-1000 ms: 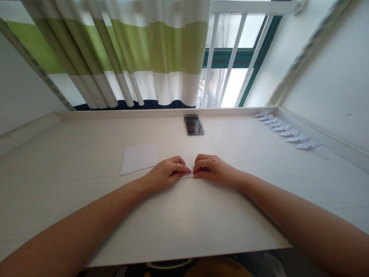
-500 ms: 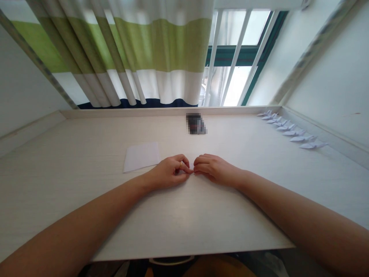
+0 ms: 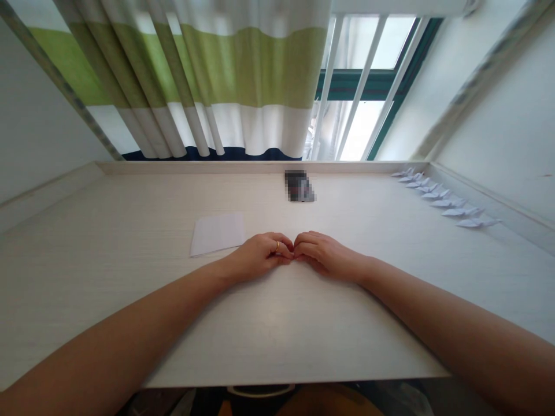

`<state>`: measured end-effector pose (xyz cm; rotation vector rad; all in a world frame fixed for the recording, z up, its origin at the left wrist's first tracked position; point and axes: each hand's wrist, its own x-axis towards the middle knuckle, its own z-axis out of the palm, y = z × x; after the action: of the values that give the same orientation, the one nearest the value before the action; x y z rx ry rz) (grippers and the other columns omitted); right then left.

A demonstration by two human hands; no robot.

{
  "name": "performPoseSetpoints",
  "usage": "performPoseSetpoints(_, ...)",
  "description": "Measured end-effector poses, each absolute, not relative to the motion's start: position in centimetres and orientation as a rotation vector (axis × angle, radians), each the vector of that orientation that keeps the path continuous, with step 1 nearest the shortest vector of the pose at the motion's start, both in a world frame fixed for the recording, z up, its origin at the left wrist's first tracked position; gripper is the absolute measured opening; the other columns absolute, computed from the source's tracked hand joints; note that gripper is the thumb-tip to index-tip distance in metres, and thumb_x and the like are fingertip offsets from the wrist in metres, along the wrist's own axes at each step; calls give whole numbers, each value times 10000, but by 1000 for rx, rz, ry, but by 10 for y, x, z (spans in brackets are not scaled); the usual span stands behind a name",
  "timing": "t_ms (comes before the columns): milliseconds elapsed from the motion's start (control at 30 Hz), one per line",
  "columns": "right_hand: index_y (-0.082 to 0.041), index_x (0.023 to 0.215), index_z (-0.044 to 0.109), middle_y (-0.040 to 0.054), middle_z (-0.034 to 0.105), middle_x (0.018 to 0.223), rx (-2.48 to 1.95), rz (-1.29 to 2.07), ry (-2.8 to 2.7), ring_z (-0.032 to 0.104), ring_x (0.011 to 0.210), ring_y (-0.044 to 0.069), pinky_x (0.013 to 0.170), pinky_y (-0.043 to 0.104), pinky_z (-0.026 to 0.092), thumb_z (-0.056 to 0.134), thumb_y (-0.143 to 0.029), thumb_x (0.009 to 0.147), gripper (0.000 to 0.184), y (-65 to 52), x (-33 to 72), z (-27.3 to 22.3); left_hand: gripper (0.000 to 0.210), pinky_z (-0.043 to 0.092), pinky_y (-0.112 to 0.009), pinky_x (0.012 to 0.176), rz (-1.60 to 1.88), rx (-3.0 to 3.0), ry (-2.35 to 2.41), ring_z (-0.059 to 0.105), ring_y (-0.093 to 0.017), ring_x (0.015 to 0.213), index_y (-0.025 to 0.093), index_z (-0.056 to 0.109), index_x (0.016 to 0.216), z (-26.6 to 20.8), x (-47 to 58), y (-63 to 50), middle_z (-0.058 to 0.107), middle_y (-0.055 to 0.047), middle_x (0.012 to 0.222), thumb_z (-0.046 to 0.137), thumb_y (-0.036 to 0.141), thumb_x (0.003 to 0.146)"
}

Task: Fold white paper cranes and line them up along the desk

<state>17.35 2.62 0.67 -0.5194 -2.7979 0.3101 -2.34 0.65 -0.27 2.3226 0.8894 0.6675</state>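
My left hand (image 3: 266,254), with a ring on one finger, is closed in a pinch above the middle of the table. Facing it, my right hand (image 3: 323,254) has its fingers bent down and pressed together. The fingertips of both hands meet around a small piece of white paper, which the fingers now cover almost wholly; its shape cannot be made out. Just beyond my left wrist lies a stack of white paper sheets (image 3: 217,234), flat on the table.
Several folded white paper cranes (image 3: 453,203) stand in a row along the right edge of the white table (image 3: 260,335). A dark, pixelated object (image 3: 299,186) lies near the back ledge. A curtain (image 3: 260,69) and a barred window (image 3: 359,86) are behind.
My fingertips have drawn closer together, hiding the sliver of white paper that showed between them. The whole view has shifted slightly; the sheets and cranes lie as before.
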Motion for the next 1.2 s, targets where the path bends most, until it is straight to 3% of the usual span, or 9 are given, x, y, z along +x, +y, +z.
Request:
performPoseSetpoints(233,-135,803,518,95,524,819,-782,267,-2786,448,785,186,738,350,368,348,-176,860,184,23,167,4,157,418,-263,825,738,2337,974,552,-135,881,192,679,808,-6,-23,7,628,-42,942,530,201,758)
performPoseSetpoints(400,-141,778,502,90,522,807,-906,252,-2798,426,766,184,730,347,334,338,-198,864,194,20,163,4,145,426,-220,599,728,2128,1167,533,-95,637,182,689,758,-1,-14,5,638,-23,857,566,237,705)
performPoseSetpoints(500,-142,761,502,84,526,798,-973,274,-2793,432,766,177,728,331,319,343,-205,863,199,20,161,5,152,400,-214,547,698,2029,1247,496,-80,572,168,686,726,1,-10,4,627,-17,846,578,266,681)
performPoseSetpoints(833,-140,762,527,76,547,789,-1058,252,-2770,451,767,177,734,332,314,385,-207,848,180,21,163,8,141,393,-220,554,650,2011,1334,471,-81,573,139,634,633,1,-8,5,552,-19,801,561,255,669)
performPoseSetpoints(1200,-160,789,548,72,479,890,-933,543,-2640,457,843,166,807,351,372,464,-154,799,85,27,179,6,127,407,-229,601,650,2130,1318,477,-92,619,139,609,647,2,-7,1,535,-25,794,517,201,709)
